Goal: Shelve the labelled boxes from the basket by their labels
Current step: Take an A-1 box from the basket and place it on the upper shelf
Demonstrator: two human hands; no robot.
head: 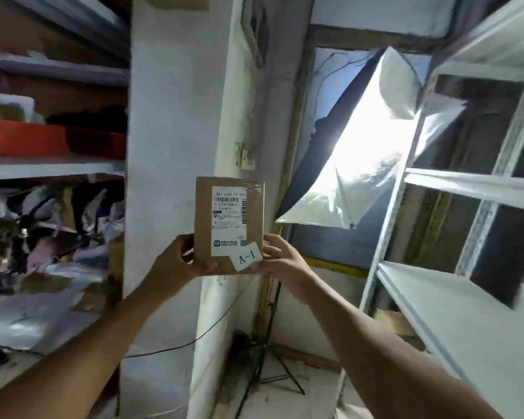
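Observation:
A brown cardboard box is held upright in front of me at chest height, its face towards the camera. It carries a white shipping label and a small white tag reading "A-1" at its lower right. My left hand grips the box's lower left corner, thumb on the front face. My right hand holds the lower right edge, fingers by the tag. The basket is out of view.
A white metal shelf rack with bare boards stands at the right. At the left, shelves hold red trays, bags and parcels. A white pillar rises behind the box. A tripod stands in the corner below a foil-covered window.

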